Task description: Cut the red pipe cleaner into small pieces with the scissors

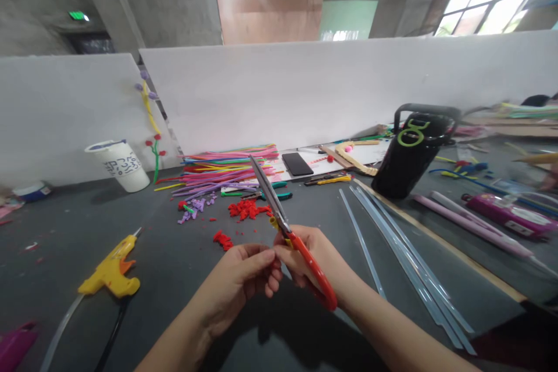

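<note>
Over a dark tabletop [174,261], the right hand [321,249] holds scissors [300,249], the left hand [244,272] curls, its hold unclear.

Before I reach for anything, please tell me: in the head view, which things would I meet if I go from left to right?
Yellow glue gun → small purple pieces → red-handled scissors → black bottle → magenta device.
</note>
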`<state>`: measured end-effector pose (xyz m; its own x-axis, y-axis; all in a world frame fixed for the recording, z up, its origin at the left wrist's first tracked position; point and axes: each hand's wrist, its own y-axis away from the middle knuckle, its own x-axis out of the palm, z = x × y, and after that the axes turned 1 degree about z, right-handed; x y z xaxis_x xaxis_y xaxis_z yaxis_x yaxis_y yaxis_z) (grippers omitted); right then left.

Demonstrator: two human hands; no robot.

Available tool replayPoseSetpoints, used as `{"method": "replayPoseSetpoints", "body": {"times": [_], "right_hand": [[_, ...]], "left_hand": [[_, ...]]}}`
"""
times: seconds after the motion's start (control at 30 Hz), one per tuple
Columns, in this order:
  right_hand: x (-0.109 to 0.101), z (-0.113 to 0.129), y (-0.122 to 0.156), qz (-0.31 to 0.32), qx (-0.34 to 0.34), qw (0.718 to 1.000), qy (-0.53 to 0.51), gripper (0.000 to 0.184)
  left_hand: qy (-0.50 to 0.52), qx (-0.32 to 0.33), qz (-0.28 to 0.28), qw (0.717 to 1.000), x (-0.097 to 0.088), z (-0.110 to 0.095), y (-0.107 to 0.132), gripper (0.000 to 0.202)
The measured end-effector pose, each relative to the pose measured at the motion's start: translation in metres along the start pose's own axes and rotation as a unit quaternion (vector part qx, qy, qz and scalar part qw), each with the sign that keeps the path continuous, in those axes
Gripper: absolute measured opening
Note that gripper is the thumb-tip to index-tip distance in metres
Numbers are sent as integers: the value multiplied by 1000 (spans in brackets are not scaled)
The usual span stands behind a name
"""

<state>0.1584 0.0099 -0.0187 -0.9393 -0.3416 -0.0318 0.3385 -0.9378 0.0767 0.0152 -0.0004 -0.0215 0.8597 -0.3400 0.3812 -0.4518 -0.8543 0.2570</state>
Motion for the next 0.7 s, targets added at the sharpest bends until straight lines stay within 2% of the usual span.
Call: {"method": "replayPoseSetpoints", "body": {"times": [0.1, 0.2, 0.27, 0.33, 0.4, 0.53, 0.6, 0.7], "right_hand": [[2, 2, 2, 10, 3, 1000, -11, 7], [4, 4, 2, 15, 4, 1000, -18, 8], [4, 5, 2, -3, 2, 1000, -11, 8], [3, 4, 0, -24, 0, 1000, 0, 7], [1, 4, -1, -39, -1, 999, 9, 8], [-1, 2, -3, -50, 3, 999, 21, 9], [0, 1, -4, -52, 6, 998, 24, 9], [1, 0, -5, -53, 6, 998, 22, 7]], "left_hand": [[15, -19, -10, 1000, -1, 2, 1, 11], [-36, -16, -9, 999, -4, 2, 3, 4], [-126, -25, -2, 992, -5, 0, 3, 9], [-219, -45, -4, 975, -7, -2, 3, 23], [-260, -46, -29, 964, -9, -4, 2, 30], [-173, 21, -64, 983, -9, -6, -1, 22], [-125, 24, -61, 990, -7, -6, -2, 20], [-112, 8, -68, 991, -6, -5, -1, 17]]}}
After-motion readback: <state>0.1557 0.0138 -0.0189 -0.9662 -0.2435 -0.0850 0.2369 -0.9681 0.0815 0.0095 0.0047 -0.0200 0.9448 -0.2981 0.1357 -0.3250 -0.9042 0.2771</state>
